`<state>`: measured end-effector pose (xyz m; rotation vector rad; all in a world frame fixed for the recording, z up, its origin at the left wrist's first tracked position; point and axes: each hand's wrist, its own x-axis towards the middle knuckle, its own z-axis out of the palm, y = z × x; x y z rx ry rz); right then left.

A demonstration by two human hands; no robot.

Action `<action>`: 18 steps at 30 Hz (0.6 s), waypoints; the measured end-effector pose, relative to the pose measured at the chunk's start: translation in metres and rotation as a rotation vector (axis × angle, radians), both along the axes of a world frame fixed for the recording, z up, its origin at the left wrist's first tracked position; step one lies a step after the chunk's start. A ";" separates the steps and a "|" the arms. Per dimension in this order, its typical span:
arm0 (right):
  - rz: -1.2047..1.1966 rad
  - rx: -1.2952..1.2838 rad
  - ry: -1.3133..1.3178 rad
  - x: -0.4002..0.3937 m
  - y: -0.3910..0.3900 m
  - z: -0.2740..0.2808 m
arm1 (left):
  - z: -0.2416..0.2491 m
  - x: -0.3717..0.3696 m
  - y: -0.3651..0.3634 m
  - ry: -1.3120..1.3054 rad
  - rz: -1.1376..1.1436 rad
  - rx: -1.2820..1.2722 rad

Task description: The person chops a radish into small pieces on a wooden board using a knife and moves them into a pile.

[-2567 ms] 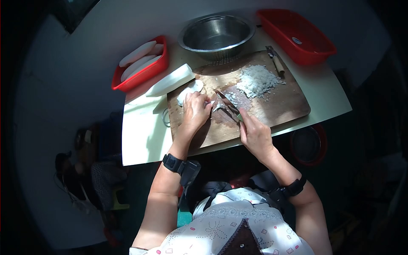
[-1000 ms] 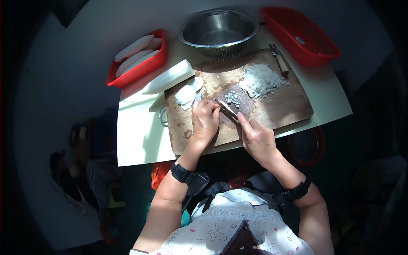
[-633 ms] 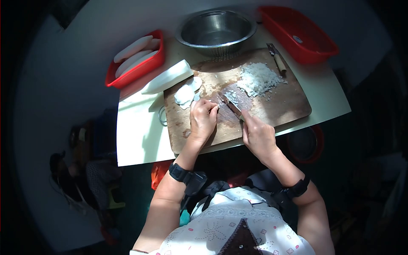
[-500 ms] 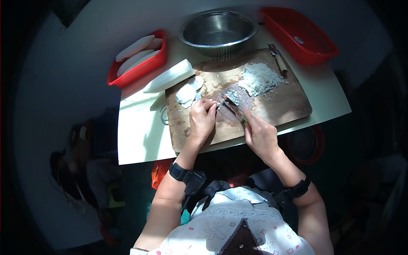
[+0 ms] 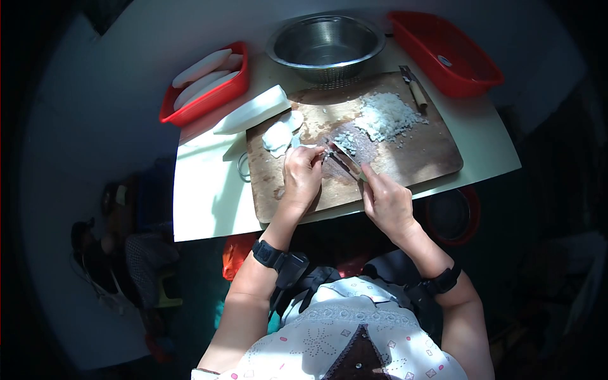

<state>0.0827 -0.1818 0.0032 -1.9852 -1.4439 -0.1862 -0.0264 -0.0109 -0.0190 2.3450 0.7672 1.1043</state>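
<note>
In my right hand is a kitchen knife, gripped by its green handle, with the blade low over the wooden cutting board. My left hand is closed, fingertips pinched on a small piece of white radish right beside the blade. Most of that piece is hidden by the fingers. Bits of chopped radish lie just beyond the knife. Farther right is a heap of diced radish. Radish slices rest left of my fingers, near a long cut radish lying across the board's corner.
A red basket of whole radishes stands at the back left. Behind the board are a steel basin and a red tray. A wooden-handled tool lies on the board's far right corner. A metal ring sits by the left edge.
The knife blade has tilted and shifted slightly left, closer to my left fingertips. Both hands stay in nearly the same place; the view has shifted a little.
</note>
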 end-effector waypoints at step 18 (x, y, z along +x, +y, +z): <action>-0.005 -0.100 0.013 -0.003 -0.013 0.007 | 0.005 -0.007 -0.003 0.080 0.120 0.121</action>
